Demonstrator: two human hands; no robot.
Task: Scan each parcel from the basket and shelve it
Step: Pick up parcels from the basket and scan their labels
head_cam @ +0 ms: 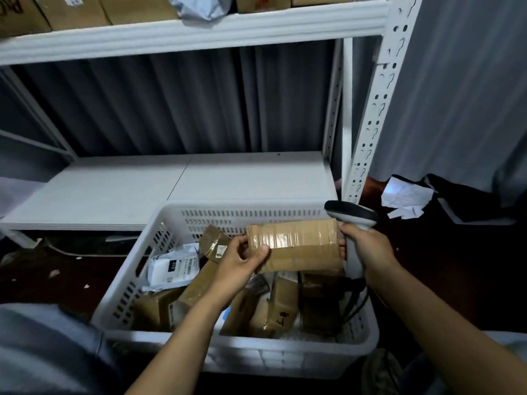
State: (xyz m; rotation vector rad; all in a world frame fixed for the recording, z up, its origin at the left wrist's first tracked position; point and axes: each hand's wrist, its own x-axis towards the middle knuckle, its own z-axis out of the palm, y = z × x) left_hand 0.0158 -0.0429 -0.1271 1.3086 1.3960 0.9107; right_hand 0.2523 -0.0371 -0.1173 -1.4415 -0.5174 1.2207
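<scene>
A brown taped cardboard parcel (296, 246) hangs above the white slotted basket (228, 352). My left hand (242, 263) grips its left end, thumb on the front face. My right hand (368, 249) holds a grey and black barcode scanner (352, 216) by its handle; its fingertips touch the parcel's right end. The scanner head sits just behind the parcel's top right corner. Inside the basket lie several more brown boxes (282, 306) and a white mailer bag (174, 269).
A white low shelf (176, 183) stands bare behind the basket. The upper shelf (199, 32) carries cardboard boxes and a grey bag. A white perforated upright (376, 104) rises at right. Crumpled paper (405, 198) lies on the dark floor at right.
</scene>
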